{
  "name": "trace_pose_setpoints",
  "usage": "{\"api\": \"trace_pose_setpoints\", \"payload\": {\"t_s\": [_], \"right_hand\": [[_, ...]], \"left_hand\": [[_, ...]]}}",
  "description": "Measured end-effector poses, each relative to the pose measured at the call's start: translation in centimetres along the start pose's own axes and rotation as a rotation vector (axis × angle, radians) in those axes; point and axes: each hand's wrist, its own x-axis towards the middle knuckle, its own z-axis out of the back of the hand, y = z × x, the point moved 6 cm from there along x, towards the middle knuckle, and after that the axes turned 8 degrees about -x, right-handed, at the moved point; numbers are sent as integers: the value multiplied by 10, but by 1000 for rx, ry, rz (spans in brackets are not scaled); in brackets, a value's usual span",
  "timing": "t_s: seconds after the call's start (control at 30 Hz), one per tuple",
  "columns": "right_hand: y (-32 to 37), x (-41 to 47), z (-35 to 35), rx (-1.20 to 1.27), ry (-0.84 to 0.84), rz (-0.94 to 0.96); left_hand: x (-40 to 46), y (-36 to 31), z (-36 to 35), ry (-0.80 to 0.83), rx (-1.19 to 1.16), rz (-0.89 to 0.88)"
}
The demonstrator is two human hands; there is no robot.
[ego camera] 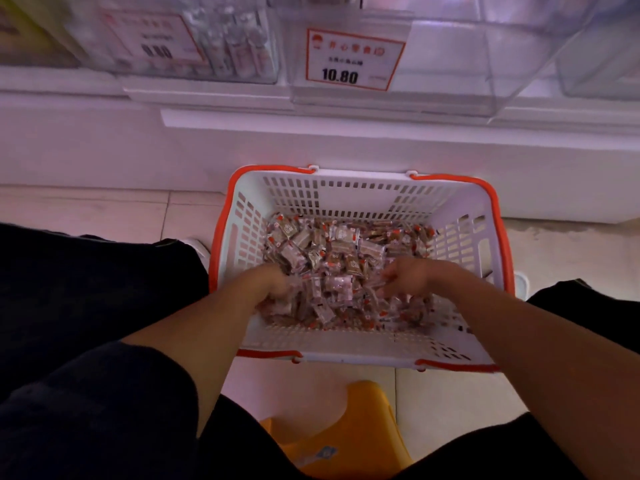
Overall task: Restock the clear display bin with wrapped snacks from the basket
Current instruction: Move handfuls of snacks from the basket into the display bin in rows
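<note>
A white basket (349,348) with orange handles stands on the floor between my knees, holding a heap of small wrapped snacks (343,258). Both hands are down in the heap. My left hand (270,284) digs into the left side with its fingers curled into the wrappers. Opposite it, my right hand (410,275) curls around snacks on the right side. The clear display bin (450,60) sits on the shelf above, with a red-framed 10.80 price tag (353,60) on its front; it looks nearly empty.
Another clear bin (194,39) holding packaged goods sits to the left on the same white shelf (311,140). A yellow stool (349,427) is under me. My dark-trousered legs flank the basket on the tiled floor.
</note>
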Motion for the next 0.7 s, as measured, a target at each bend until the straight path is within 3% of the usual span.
{"api": "trace_pose_setpoints", "payload": {"t_s": [0.07, 0.2, 0.3, 0.47, 0.6, 0.7], "right_hand": [[24, -20, 22, 10, -46, 103], [66, -86, 70, 544, 52, 246], [79, -146, 110, 704, 60, 379], [106, -216, 150, 883, -134, 672], [127, -226, 161, 1020, -376, 828], [127, -225, 166, 1065, -469, 848]], "left_hand": [[-14, -23, 15, 79, -97, -173], [-85, -81, 58, 231, -287, -515], [-147, -108, 86, 275, -339, -706], [-217, -131, 106, 471, -755, -779], [-233, -149, 110, 391, -887, -863], [-239, -158, 112, 433, -964, -903]]}}
